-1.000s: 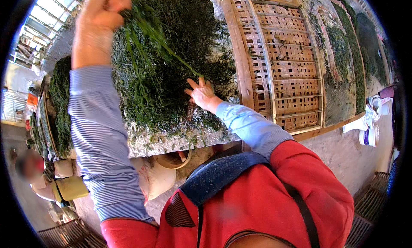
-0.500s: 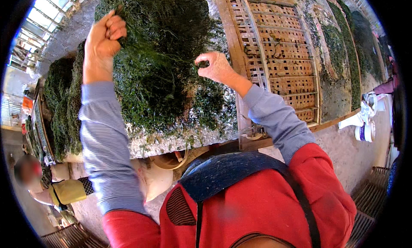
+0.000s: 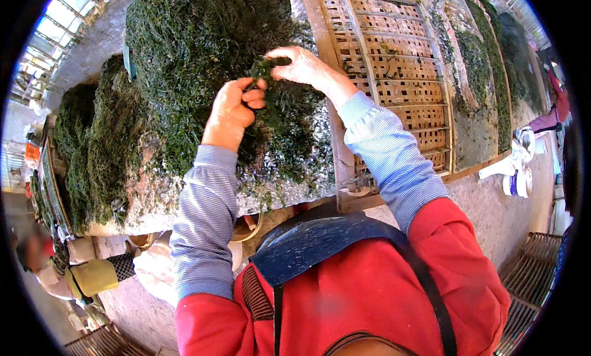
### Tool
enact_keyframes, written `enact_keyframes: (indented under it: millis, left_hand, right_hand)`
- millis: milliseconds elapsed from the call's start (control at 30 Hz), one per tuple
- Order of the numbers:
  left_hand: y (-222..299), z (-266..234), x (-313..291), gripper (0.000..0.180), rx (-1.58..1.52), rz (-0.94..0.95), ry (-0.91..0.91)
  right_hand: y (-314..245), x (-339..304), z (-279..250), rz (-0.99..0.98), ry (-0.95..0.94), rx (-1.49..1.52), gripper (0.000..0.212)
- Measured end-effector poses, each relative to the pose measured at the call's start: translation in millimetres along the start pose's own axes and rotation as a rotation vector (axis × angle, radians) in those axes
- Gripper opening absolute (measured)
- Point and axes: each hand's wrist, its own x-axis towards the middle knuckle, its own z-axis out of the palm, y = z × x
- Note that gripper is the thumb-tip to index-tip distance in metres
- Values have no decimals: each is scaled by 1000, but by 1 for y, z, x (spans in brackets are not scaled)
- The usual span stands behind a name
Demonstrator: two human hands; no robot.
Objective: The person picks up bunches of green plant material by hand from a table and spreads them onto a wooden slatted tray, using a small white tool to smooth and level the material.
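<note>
A big heap of wet, dark green seaweed lies on the worktable in front of me. My right hand, fingers curled, is closed on a small bunch of seaweed strands above the heap's right side. Close beside it and slightly lower, my left hand has its thumb and fingers bent together at the lower end of that same bunch. The two hands almost touch. Part of the bunch is hidden behind the left fingertips.
To the right lies a slatted bamboo tray in a wooden frame, with seaweed scraps on it. More seaweed piles stand at the left. A co-worker in a yellow apron is at far left; another person's sleeve shows at far right.
My left hand has come down and to the right from the heap's upper left, meeting my right hand. My right hand has moved slightly up and left. The view has shifted a little.
</note>
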Motion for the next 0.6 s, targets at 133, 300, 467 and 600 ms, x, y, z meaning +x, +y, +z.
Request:
enact_keyframes:
  millis: [133, 300, 467, 600]
  left_hand:
    - [52, -1, -31, 14, 97, 117, -106]
    - [135, 40, -91, 18, 177, 295, -231]
    - [237, 62, -141, 29, 922, 842, -394]
    - [253, 51, -152, 46, 1438, 1313, -125]
  right_hand:
    - [55, 5, 58, 175, 54, -201, 65]
    - [-13, -16, 118, 255, -244, -310, 89]
    - [18, -22, 207, -116, -188, -539, 35]
    - [39, -15, 177, -8, 116, -70, 26]
